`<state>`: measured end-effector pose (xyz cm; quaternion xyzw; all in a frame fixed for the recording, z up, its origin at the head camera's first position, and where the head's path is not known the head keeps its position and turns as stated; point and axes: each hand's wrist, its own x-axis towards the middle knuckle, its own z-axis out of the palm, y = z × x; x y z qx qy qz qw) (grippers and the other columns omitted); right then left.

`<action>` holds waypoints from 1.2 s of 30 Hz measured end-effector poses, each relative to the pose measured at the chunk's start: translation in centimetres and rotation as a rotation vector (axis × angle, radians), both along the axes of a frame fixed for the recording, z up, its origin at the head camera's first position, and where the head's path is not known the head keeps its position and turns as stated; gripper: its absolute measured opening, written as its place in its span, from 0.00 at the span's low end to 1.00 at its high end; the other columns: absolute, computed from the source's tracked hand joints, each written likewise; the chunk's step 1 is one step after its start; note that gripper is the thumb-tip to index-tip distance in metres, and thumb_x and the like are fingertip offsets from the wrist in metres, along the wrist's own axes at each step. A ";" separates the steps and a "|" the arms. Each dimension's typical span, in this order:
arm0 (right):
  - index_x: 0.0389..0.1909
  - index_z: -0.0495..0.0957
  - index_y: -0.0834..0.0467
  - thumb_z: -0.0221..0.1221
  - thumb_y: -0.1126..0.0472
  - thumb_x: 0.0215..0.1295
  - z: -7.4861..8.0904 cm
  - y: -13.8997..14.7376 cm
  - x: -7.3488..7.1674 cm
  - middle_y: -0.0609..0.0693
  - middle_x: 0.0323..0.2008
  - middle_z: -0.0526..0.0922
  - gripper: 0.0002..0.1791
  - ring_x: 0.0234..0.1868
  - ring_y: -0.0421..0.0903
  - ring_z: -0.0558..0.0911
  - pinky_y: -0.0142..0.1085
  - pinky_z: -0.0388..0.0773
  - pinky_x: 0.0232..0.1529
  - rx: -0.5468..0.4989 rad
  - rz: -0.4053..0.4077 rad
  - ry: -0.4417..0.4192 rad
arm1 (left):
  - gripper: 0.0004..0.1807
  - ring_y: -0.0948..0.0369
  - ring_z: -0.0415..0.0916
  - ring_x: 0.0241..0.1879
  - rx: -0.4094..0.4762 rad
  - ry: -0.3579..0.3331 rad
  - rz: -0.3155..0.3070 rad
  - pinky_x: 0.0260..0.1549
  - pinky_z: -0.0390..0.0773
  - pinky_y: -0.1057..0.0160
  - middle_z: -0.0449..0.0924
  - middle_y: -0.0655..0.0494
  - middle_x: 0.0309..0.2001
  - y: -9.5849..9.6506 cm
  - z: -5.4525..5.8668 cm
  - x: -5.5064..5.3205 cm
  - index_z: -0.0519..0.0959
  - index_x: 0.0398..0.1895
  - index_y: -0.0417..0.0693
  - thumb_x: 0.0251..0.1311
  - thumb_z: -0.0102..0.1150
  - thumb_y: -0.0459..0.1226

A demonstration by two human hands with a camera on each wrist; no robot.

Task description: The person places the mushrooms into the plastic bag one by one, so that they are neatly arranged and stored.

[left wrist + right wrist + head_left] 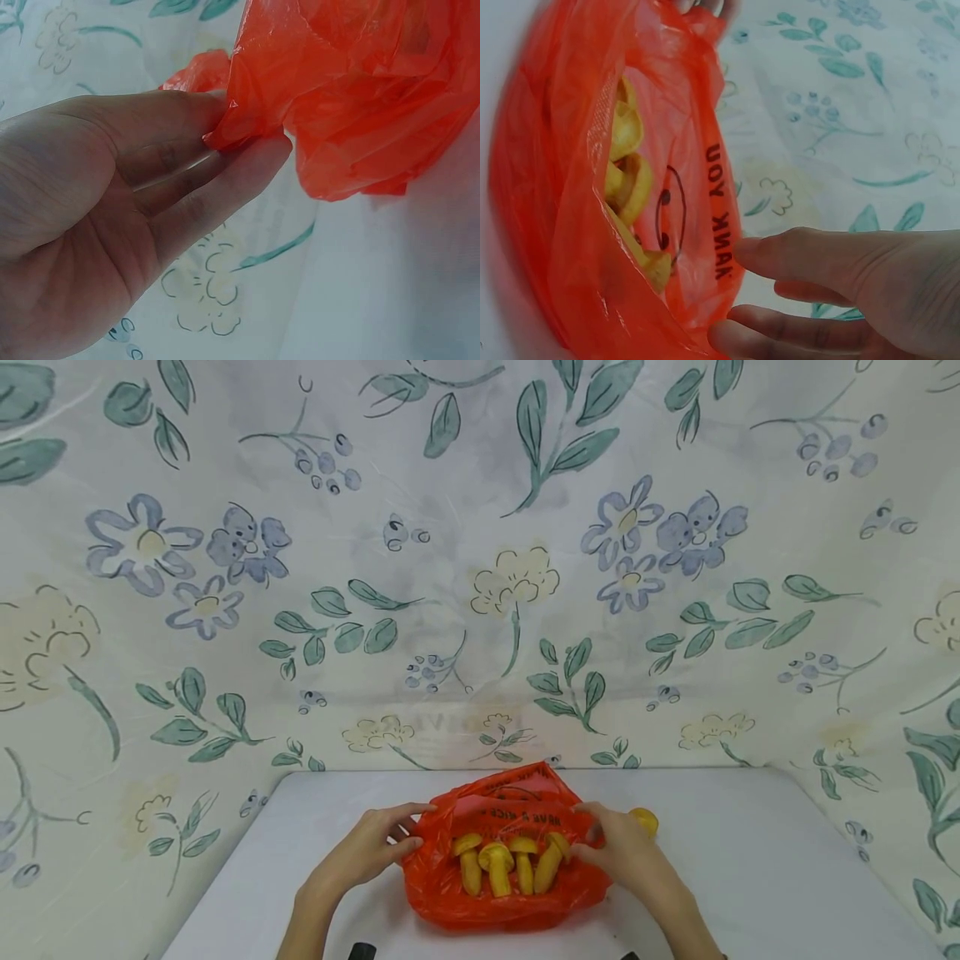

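Observation:
A red plastic bag [450, 910] lies with its mouth spread open on the white table, printed lettering on its inner back wall. Several yellow mushrooms [498, 868] stand side by side in its mouth, caps up; the rightmost tilts. At the bag's left edge, my left hand [375, 843] pinches a fold of the plastic, clearest in the left wrist view. My right hand [626, 843] is at the opposite edge, its fingers spread apart and their tips against the plastic in the right wrist view. Another yellow thing [643, 820] shows partly behind my right hand.
The white table [750, 860] extends to both sides of the bag. Behind it and along the sides hangs a floral-patterned cloth [450, 610]. Two small black objects [362, 951] poke into the head view at its bottom edge.

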<state>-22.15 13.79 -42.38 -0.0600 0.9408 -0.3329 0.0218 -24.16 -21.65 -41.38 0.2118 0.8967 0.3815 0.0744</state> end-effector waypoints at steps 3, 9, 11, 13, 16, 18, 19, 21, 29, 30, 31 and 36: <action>0.61 0.74 0.54 0.70 0.57 0.56 0.2 0.4 0.0 0.47 0.30 0.80 0.31 0.27 0.42 0.76 0.30 0.80 0.26 -0.002 -0.031 -0.015 | 0.24 0.60 0.82 0.35 -0.002 0.002 0.000 0.30 0.85 0.67 0.84 0.47 0.43 0.0 0.0 0.0 0.75 0.62 0.44 0.62 0.62 0.31; 0.61 0.74 0.54 0.70 0.58 0.56 0.4 1.2 -0.1 0.47 0.30 0.81 0.31 0.29 0.41 0.77 0.31 0.82 0.28 -0.004 -0.058 0.013 | 0.24 0.60 0.82 0.35 -0.001 0.003 0.001 0.29 0.85 0.67 0.84 0.47 0.42 -0.1 -0.1 0.0 0.75 0.62 0.44 0.62 0.62 0.31; 0.61 0.73 0.55 0.70 0.58 0.56 0.5 1.5 -0.2 0.47 0.31 0.81 0.30 0.29 0.41 0.77 0.32 0.83 0.29 0.001 -0.063 0.020 | 0.24 0.60 0.82 0.35 0.002 0.000 0.001 0.29 0.85 0.67 0.84 0.47 0.42 -0.1 -0.1 0.0 0.75 0.62 0.45 0.62 0.62 0.31; 0.62 0.73 0.55 0.69 0.58 0.57 0.6 1.8 -0.2 0.47 0.32 0.82 0.31 0.29 0.41 0.77 0.32 0.84 0.30 -0.004 -0.072 0.016 | 0.24 0.60 0.82 0.35 0.004 -0.001 0.000 0.30 0.85 0.67 0.84 0.47 0.42 -0.1 -0.1 0.0 0.75 0.62 0.45 0.62 0.62 0.32; 0.63 0.72 0.55 0.69 0.57 0.58 0.7 2.2 -0.2 0.48 0.33 0.82 0.31 0.29 0.41 0.77 0.32 0.83 0.30 -0.007 -0.084 0.016 | 0.23 0.60 0.82 0.36 0.007 -0.001 -0.006 0.30 0.85 0.67 0.84 0.47 0.43 -0.1 -0.1 0.0 0.75 0.62 0.45 0.62 0.62 0.32; 0.63 0.72 0.55 0.69 0.57 0.58 0.7 2.5 -0.3 0.49 0.34 0.82 0.32 0.29 0.42 0.77 0.32 0.83 0.29 -0.004 -0.092 0.019 | 0.23 0.60 0.82 0.36 0.007 0.002 -0.010 0.30 0.85 0.67 0.84 0.47 0.42 -0.1 -0.1 0.0 0.75 0.62 0.45 0.62 0.62 0.32; 0.64 0.71 0.55 0.69 0.57 0.58 0.6 2.6 -0.4 0.50 0.35 0.83 0.32 0.30 0.42 0.77 0.33 0.83 0.29 0.001 -0.094 0.021 | 0.23 0.59 0.82 0.36 0.006 0.003 -0.011 0.30 0.85 0.67 0.84 0.47 0.42 -0.1 -0.1 0.0 0.75 0.62 0.45 0.62 0.62 0.32; 0.64 0.71 0.55 0.69 0.55 0.58 0.5 3.0 -0.5 0.51 0.37 0.82 0.33 0.31 0.42 0.77 0.33 0.83 0.30 0.018 -0.097 0.025 | 0.23 0.59 0.82 0.36 0.007 0.001 -0.009 0.30 0.86 0.67 0.84 0.47 0.42 -0.1 -0.1 0.0 0.75 0.62 0.44 0.62 0.61 0.32; 0.67 0.67 0.56 0.69 0.53 0.57 0.3 4.4 -0.8 0.53 0.37 0.81 0.38 0.29 0.43 0.76 0.34 0.82 0.29 0.038 -0.097 -0.006 | 0.23 0.60 0.82 0.36 -0.007 0.004 0.007 0.30 0.86 0.66 0.84 0.47 0.42 0.0 0.0 0.1 0.75 0.62 0.44 0.62 0.61 0.31; 0.67 0.67 0.57 0.69 0.52 0.57 0.3 4.6 -0.8 0.53 0.36 0.81 0.38 0.29 0.43 0.76 0.34 0.81 0.29 0.038 -0.095 -0.007 | 0.23 0.60 0.82 0.36 -0.007 0.005 0.007 0.30 0.86 0.66 0.84 0.46 0.42 0.0 0.0 0.1 0.75 0.62 0.44 0.62 0.61 0.31; 0.67 0.67 0.57 0.69 0.52 0.56 0.3 4.7 -0.7 0.52 0.36 0.81 0.38 0.29 0.43 0.75 0.34 0.81 0.29 0.036 -0.096 -0.008 | 0.23 0.60 0.82 0.36 -0.007 0.007 0.006 0.30 0.86 0.65 0.84 0.46 0.42 0.0 0.0 0.1 0.75 0.62 0.44 0.62 0.61 0.31; 0.67 0.66 0.58 0.70 0.53 0.56 0.1 5.4 -0.7 0.52 0.36 0.81 0.39 0.31 0.44 0.77 0.36 0.83 0.32 0.027 -0.103 -0.007 | 0.23 0.59 0.82 0.36 -0.008 0.016 -0.001 0.30 0.86 0.66 0.84 0.46 0.42 0.0 0.0 0.1 0.75 0.62 0.44 0.62 0.61 0.31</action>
